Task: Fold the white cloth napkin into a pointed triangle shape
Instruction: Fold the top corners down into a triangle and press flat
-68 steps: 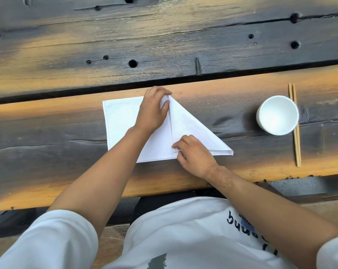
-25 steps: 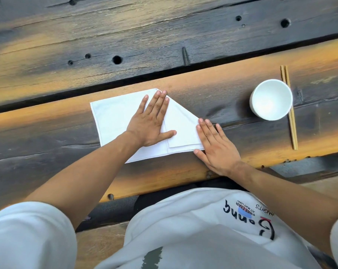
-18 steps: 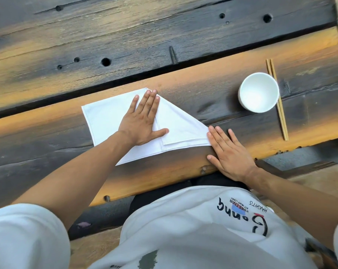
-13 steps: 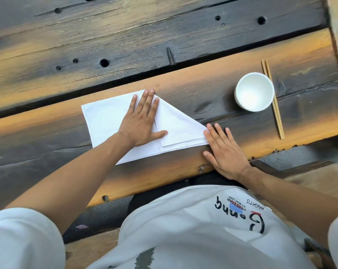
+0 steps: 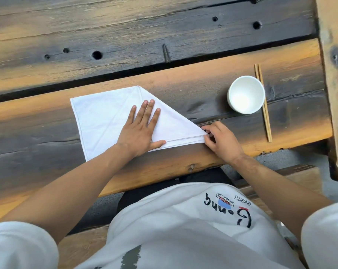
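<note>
Pinning the white napkin (image 5: pixel 106 117) flat, the left hand (image 5: pixel 140 131) lies open, palm down, fingers spread over the folded flap, gripping nothing. The right hand (image 5: pixel 220 141) is curled, thumb and fingertips pinching the napkin's pointed right corner at centre-right of the frame. To do this step well, likely keep the palm pressing while tugging the tip so the layered edges line up, then crease. The napkin sits mid-frame on the wooden table (image 5: pixel 183 84), left of the white cup (image 5: pixel 245 95) and chopsticks (image 5: pixel 264 105).
</note>
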